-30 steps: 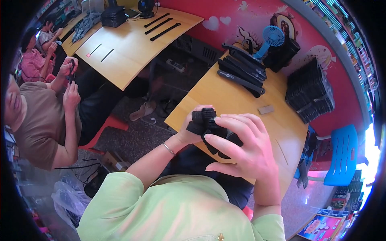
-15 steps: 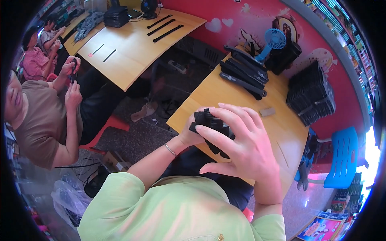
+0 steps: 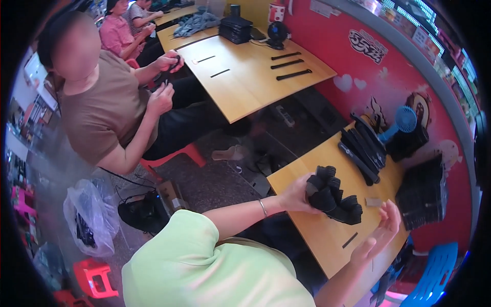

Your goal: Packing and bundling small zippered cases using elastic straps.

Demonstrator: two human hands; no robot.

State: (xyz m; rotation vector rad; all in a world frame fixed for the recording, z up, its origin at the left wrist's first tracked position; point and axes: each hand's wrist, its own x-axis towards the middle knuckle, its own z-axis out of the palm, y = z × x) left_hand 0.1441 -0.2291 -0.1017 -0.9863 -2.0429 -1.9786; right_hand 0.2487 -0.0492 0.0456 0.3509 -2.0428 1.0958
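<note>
My left hand [image 3: 298,196] is closed on a bundle of black straps [image 3: 327,194], folded or coiled into several thick loops, held above the near table [image 3: 319,238]. The far ends of the bundle fan out toward my right hand [image 3: 379,233]. That hand stays apart from the bundle, over the table's right side, its fingers stretched and nothing in it. Below the bundle a short black strip [image 3: 350,240] lies on the wood. Beside my right fingertips is a small tan block [image 3: 373,202].
Long black straps [image 3: 360,153] lie piled at the table's back, by a blue fan [image 3: 405,120]. A tall black stack [image 3: 424,192] stands at the right, above a blue chair [image 3: 434,276]. At left a co-worker [image 3: 110,102] handles something small and black beside another table [image 3: 240,87].
My right hand has come off the black bundle and moved away to the right. The bundle, still in my left hand, now shows its loops openly. The view has swung left.
</note>
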